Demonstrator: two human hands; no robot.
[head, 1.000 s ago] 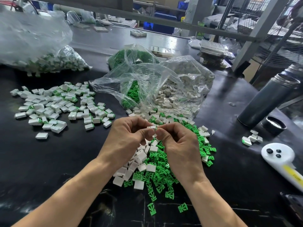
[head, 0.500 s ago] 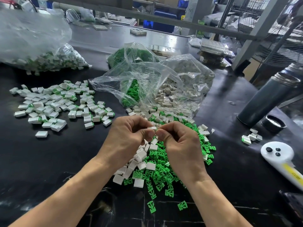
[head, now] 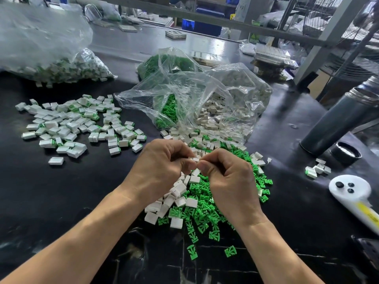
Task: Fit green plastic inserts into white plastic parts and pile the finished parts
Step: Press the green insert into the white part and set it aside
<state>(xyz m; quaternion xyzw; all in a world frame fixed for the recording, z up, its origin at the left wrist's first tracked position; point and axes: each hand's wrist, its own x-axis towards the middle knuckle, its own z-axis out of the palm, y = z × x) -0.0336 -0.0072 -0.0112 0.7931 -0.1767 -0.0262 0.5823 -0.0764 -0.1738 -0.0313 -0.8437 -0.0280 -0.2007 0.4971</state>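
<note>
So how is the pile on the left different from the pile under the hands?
The left pile is nearly all white blocks with thin green edges; the middle pile has loose green pieces mixed with plain white blocks. The left pile lies apart from the hands; the middle pile lies right beneath the left hand and right hand, which pinch a white part. Both lie on the black table.
</note>
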